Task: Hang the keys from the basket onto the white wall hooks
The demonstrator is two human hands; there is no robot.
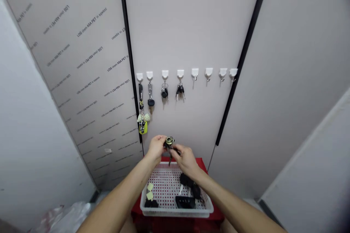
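Both hands meet above the far edge of a white plastic basket (177, 212). My left hand (156, 147) is closed on a bunch of keys (169, 141) that carries a round brass-coloured piece. From the other side my right hand (186, 157) pinches the same bunch, near its dark parts, and a key hangs down between the hands. In the basket lie a black car key fob (185, 202), more black keys (187, 180) at the right, and pale yellow pieces (150, 191) beside a dark item (151, 203) at the left.
A row of white hooks (195, 73) runs along the wall. Key bunches (164, 91) hang from the left hooks, one with a yellow-green charm (143, 126). Black strips (232, 91) border the panel. The basket stands on a red surface (201, 163); clear plastic bags (71, 214) lie lower left.
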